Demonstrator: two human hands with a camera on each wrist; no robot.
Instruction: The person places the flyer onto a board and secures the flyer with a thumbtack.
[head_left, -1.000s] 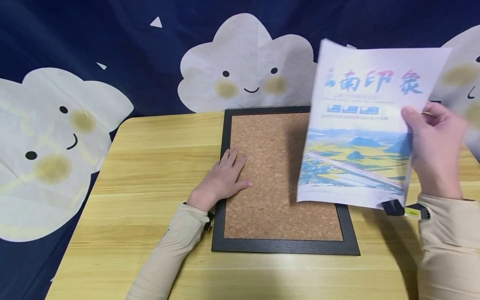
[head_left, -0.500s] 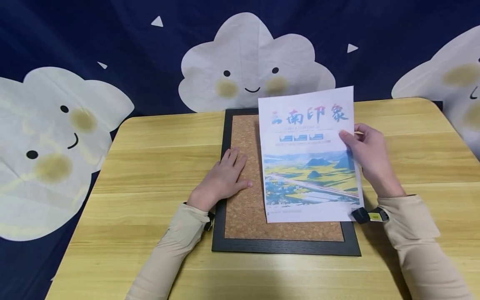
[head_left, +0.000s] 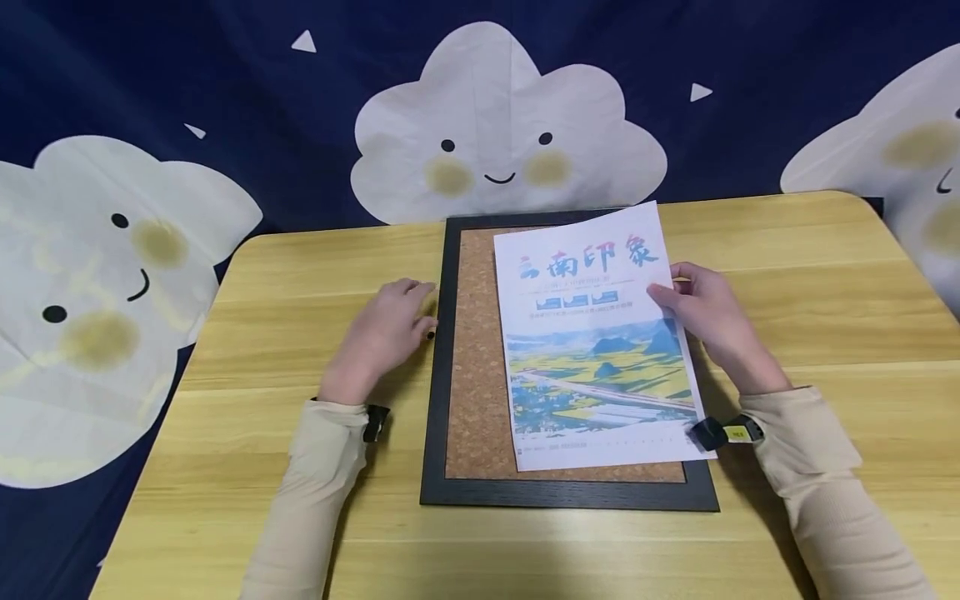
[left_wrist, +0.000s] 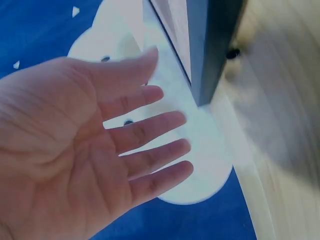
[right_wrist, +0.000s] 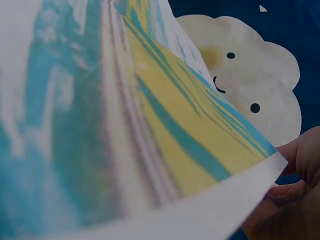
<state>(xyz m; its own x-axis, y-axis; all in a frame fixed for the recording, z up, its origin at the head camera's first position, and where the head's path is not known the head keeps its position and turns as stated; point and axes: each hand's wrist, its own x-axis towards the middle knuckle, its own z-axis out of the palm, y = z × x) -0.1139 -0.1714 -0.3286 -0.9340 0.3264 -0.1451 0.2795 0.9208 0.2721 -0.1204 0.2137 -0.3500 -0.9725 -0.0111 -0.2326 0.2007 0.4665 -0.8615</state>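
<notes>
Here, the right hand (head_left: 701, 312) pinched the printed poster (head_left: 596, 342) by its right edge, holding it slightly askew over the right part of the black-framed cork board (head_left: 476, 375), while the left hand (head_left: 386, 329), fingers relaxed and empty, hovered just left of the frame above the wooden table (head_left: 285, 467).
</notes>
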